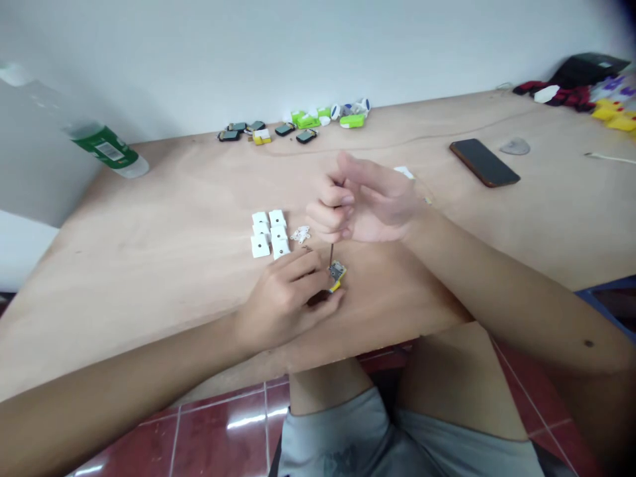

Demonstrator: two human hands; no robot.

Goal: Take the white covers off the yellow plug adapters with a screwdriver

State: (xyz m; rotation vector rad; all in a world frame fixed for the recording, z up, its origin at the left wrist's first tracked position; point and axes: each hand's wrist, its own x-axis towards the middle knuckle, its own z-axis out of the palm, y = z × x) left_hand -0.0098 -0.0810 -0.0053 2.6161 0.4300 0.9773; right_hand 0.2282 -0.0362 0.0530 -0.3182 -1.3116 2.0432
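Note:
My left hand rests on the table and grips a small yellow part with a grey top between thumb and fingers. Above it, my right hand is closed around a screwdriver, whose handle is hidden in the fingers. The thin dark shaft of the screwdriver points straight down, its tip at the grey top of the part. Just beyond my left hand lie several white blocks, each with a dark hole or dot. Beside them is a little pile of small white pieces.
Along the wall lie several dark grey modules, a yellow-and-white piece and bright green parts. A green-and-white bottle stands tilted in view at the left. To the right are a phone and a grey flat piece.

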